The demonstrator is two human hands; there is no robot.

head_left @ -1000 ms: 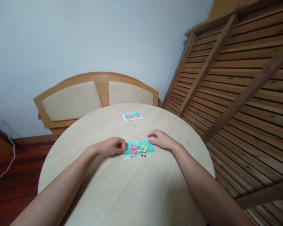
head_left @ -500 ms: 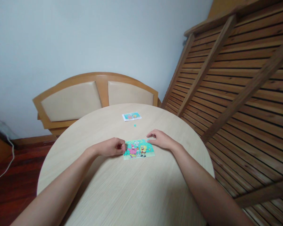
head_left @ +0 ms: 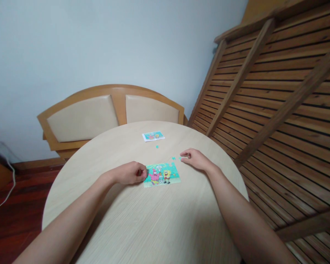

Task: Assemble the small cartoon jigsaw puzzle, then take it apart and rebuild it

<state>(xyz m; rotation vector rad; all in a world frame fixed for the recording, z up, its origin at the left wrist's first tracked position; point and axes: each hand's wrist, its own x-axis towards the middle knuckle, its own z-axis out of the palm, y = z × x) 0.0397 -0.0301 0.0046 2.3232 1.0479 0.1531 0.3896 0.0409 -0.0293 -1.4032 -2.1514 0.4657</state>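
A jigsaw puzzle (head_left: pixel 162 176) with a turquoise cartoon picture lies flat on the round table; near its top right corner a gap shows. My left hand (head_left: pixel 130 172) rests at the puzzle's left edge, fingers curled closed, and what they may hold is hidden. Just beyond the top right corner, my right hand (head_left: pixel 196 160) has thumb and finger closed at a small turquoise puzzle piece (head_left: pixel 180 158). Beside it, to the left, lies a second loose piece (head_left: pixel 173 158). Farther off is another turquoise piece (head_left: pixel 157 146).
Toward the far side of the pale wooden table (head_left: pixel 143 223) lies a folded leaflet (head_left: pixel 153 136) with a similar picture. A padded headboard (head_left: pixel 118 102) stands behind the table against the wall. Slatted wooden panels (head_left: pixel 264 110) lean close on the right.
My right hand has moved right and slightly away from me, off the puzzle's corner. Two small pieces now show there, and a gap is visible. My left hand stays almost in place.
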